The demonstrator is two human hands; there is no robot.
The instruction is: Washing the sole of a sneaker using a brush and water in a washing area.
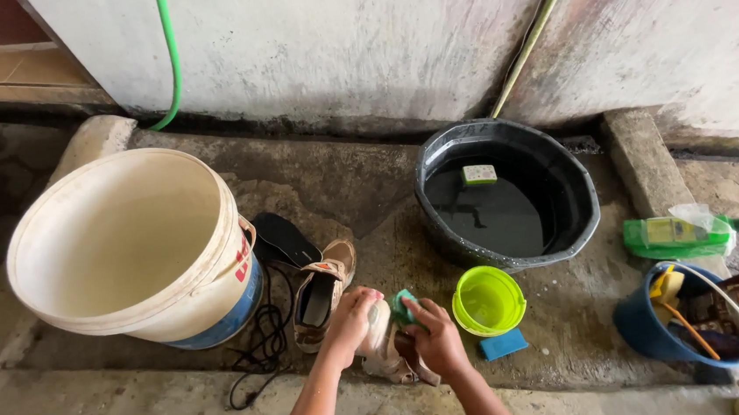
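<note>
I am watching the left hand (pixel 349 321) gripping a beige shoe (pixel 387 347) just left of the green cup (pixel 487 300); right hand (pixel 433 339) clutching a teal sponge (pixel 404 306); steadying the shoe firmly helps.

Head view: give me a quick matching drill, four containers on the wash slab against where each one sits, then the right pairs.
Things:
1. white bucket
2. black basin
3. lime green cup
4. blue pail

Places:
A. far right, packed with tools
B. far left, tipped on its side
C. beside the right hand, above a blue sponge
D. by the back wall, holding dark water

Pairs: 1-B, 2-D, 3-C, 4-A
</note>
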